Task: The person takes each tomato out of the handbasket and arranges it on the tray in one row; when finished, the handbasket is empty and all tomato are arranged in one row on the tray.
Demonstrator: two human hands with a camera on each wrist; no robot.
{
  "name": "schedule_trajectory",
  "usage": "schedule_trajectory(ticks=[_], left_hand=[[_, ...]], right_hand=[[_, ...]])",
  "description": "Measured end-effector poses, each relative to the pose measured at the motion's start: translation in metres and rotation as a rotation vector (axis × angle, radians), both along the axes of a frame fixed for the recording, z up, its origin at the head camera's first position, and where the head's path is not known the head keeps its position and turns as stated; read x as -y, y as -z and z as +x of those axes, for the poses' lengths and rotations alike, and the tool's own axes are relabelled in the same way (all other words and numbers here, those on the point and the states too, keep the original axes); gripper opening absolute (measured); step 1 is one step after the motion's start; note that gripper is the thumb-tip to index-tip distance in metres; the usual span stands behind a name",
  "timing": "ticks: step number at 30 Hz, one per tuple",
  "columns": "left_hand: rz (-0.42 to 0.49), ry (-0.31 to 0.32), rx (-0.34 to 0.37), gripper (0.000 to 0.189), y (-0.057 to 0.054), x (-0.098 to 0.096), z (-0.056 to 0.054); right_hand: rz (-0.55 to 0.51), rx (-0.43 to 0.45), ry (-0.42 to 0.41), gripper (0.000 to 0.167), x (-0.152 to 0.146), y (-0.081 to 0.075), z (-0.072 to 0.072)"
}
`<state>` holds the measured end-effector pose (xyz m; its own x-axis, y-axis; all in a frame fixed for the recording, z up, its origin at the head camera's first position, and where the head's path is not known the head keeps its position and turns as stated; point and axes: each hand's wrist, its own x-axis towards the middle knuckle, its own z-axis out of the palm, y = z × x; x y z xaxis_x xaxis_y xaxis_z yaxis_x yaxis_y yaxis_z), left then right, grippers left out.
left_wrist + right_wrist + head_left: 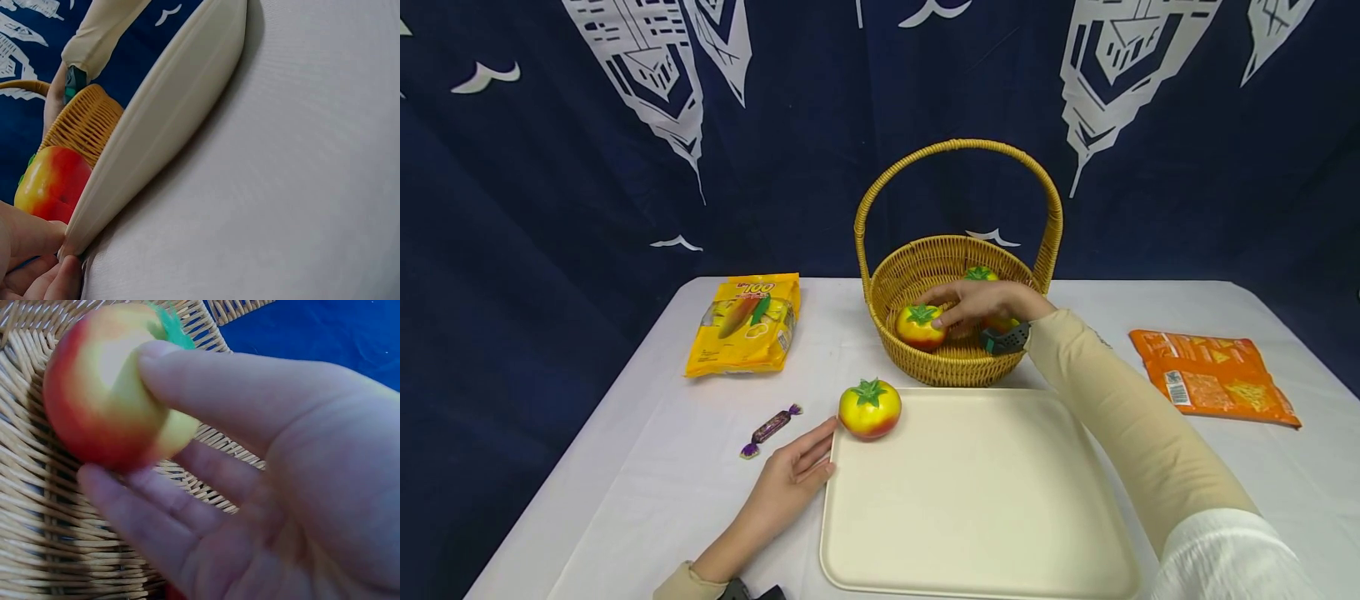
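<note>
In the head view, my right hand [977,302] reaches into a wicker basket [936,371] and holds a yellow-red toy tomato [916,335] with a green leafy top. The right wrist view shows the thumb on its side and the fingers beneath it. More yellow-red fruit [980,272] shows partly behind that hand. At the left edge of a cream tray [977,500], my left hand [786,479] pinches the rim between thumb and fingers, plain in the left wrist view. A second toy tomato [869,419] sits in the tray's far left corner, near the left fingertips.
A purple wrapped candy [771,429] lies left of the tray, with a yellow mango candy bag [747,325] behind it. To the right lies an orange snack bag [1216,377]. The basket's tall handle [958,145] arches above the right hand.
</note>
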<state>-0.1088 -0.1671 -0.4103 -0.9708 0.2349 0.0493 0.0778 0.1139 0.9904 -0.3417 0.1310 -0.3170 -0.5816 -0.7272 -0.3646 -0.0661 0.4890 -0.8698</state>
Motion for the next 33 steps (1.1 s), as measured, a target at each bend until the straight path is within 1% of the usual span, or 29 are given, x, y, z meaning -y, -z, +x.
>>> schedule_trajectory(ticks=[3,7,11,15,19,24,28,30,33], left_hand=[[0.004,0.001,-0.005,0.053,-0.001,0.0,0.0],[0.022,0.006,-0.014,0.052,-0.002,0.0,0.001],[0.035,0.009,-0.009,0.051,-0.003,0.0,0.001],[0.029,0.011,-0.011,0.051,-0.003,0.0,0.002],[0.026,0.015,-0.018,0.051,-0.003,0.0,0.002],[0.032,0.014,-0.007,0.051,-0.003,-0.001,0.002],[0.018,0.012,-0.012,0.052,-0.003,-0.001,0.002],[0.01,0.009,-0.021,0.052,-0.003,0.0,0.002],[-0.002,0.001,-0.019,0.053,-0.002,-0.001,0.002]], right_hand=[[-0.003,-0.013,-0.013,0.057,0.001,0.0,-0.001],[0.023,-0.016,-0.063,0.058,0.002,0.0,-0.002],[0.026,0.043,-0.069,0.058,0.002,0.0,-0.001],[0.012,0.054,-0.074,0.058,0.002,0.0,0.0],[0.002,0.014,-0.076,0.058,0.001,-0.003,0.001],[-0.031,-0.047,-0.085,0.059,0.001,-0.014,0.006],[-0.08,-0.106,-0.078,0.058,-0.001,-0.028,0.016],[-0.107,-0.141,-0.065,0.058,-0.005,-0.036,0.026],[-0.149,-0.21,-0.038,0.058,-0.013,-0.046,0.046]])
